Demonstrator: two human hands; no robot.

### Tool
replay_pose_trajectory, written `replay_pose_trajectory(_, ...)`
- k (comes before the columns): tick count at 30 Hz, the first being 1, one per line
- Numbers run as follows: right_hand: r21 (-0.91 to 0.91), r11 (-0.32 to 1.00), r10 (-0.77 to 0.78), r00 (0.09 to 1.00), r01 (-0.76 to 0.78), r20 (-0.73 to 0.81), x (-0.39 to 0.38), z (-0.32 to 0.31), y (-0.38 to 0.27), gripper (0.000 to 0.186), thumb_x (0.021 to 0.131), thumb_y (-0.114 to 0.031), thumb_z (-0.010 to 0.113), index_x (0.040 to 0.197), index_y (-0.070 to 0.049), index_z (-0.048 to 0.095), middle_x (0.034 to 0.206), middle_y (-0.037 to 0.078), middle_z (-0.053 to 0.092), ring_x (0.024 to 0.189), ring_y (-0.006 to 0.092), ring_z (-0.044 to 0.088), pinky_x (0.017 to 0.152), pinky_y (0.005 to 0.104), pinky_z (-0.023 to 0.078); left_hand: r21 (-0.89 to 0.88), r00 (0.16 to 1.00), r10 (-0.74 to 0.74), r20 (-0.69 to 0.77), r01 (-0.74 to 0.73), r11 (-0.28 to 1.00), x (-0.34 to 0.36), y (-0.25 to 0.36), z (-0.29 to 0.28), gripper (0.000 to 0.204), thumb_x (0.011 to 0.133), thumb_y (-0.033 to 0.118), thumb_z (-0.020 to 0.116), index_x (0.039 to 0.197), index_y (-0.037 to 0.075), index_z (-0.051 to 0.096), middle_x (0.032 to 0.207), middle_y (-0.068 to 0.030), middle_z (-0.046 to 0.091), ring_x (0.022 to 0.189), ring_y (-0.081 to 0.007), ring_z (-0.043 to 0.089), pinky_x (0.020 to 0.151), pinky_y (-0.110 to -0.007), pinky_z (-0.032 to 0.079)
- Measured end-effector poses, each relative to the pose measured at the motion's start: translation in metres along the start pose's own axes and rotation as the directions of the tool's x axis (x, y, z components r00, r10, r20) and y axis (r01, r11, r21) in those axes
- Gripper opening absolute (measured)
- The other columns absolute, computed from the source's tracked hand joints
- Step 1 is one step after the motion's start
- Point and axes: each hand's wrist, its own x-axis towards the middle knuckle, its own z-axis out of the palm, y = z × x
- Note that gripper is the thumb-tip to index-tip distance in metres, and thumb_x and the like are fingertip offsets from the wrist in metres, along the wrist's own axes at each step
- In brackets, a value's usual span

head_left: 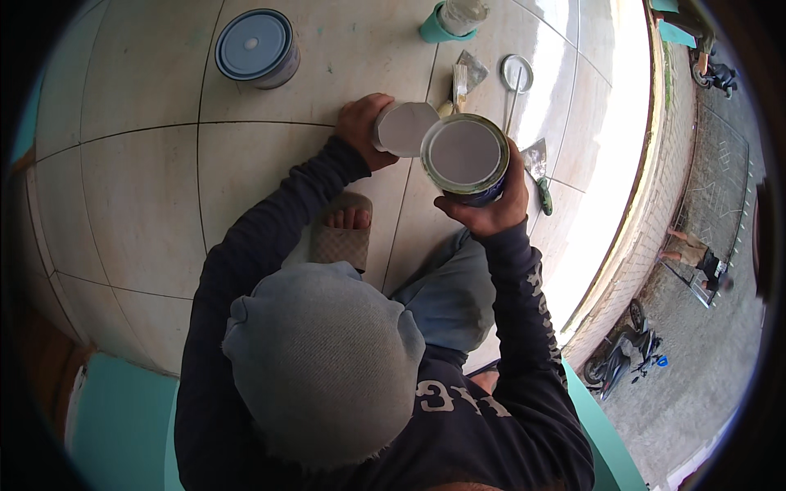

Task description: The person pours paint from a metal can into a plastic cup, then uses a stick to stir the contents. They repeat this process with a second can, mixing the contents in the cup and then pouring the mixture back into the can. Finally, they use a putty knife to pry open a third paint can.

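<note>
My left hand is wrapped round the side of a small pale container with a cut, angular rim, filled with greyish paint. In my right hand is an open paint can, gripped low on its side, with the same greyish paint showing inside. The can's rim sits right beside the container's edge, overlapping it in view; whether they touch I cannot tell. Just beyond them lie a paintbrush and a putty knife. A scraper with a green handle rests to the right of my right hand.
A closed paint can stands far left on the tiled floor. At the back are a teal cup with a clear container in it, and a round lid with a thin stick across it. Outside, on the right, are motorcycles and a person.
</note>
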Motion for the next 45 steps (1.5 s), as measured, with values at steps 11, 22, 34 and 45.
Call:
replay_pose_trajectory(11, -0.127, 0.991, -0.020, 0.997, 0.030, 0.078, 0.008, -0.011, -0.020, 0.107, 0.047, -0.017, 0.090, 0.138, 0.000, 0.037, 0.126, 0.018, 0.054, 0.116, 0.0358, 0.056, 0.096, 0.0417, 0.047, 0.002, 0.986, 0.151, -0.069, -0.152, 0.988, 0.008, 0.019, -0.022, 0.084, 0.051, 0.017, 0.083, 0.125, 0.006, 0.044, 0.123, -0.0189, 0.052, 0.117, -0.0406, 0.051, 0.095, -0.049, 0.044)
replay_pose_trajectory(22, -0.181, 0.977, -0.105, 0.993, 0.113, 0.055, 0.010, -0.018, -0.024, 0.107, 0.047, -0.017, 0.090, 0.139, 0.001, 0.037, 0.127, 0.019, 0.054, 0.115, 0.0376, 0.055, 0.096, 0.0429, 0.047, 0.102, 0.987, 0.158, 0.024, -0.160, 0.982, 0.007, 0.047, -0.041, 0.081, 0.050, 0.012, 0.079, 0.124, 0.011, 0.045, 0.126, -0.0150, 0.049, 0.120, -0.0370, 0.048, 0.090, -0.049, 0.041)
replay_pose_trajectory(34, 0.009, 0.990, -0.141, 0.989, 0.142, -0.045, 0.013, -0.022, -0.025, 0.104, 0.050, -0.014, 0.092, 0.137, -0.001, 0.036, 0.123, 0.016, 0.059, 0.114, 0.0289, 0.060, 0.094, 0.0388, 0.050, -0.051, 0.998, 0.065, -0.027, -0.066, 0.996, 0.002, 0.049, -0.051, 0.085, 0.054, 0.013, 0.085, 0.126, 0.006, 0.042, 0.122, -0.0171, 0.052, 0.116, -0.0365, 0.052, 0.095, -0.045, 0.044)
replay_pose_trajectory(45, 0.376, 0.927, 0.087, 0.978, -0.010, -0.190, -0.011, 0.034, 0.031, 0.107, 0.046, -0.025, 0.088, 0.137, -0.003, 0.037, 0.128, 0.015, 0.051, 0.121, 0.0278, 0.050, 0.104, 0.0378, 0.041, -0.064, 0.968, -0.192, -0.164, 0.184, 0.981, -0.010, 0.046, -0.069, 0.088, 0.061, 0.014, 0.086, 0.133, 0.005, 0.035, 0.124, -0.0152, 0.053, 0.114, -0.0283, 0.057, 0.097, -0.039, 0.047)
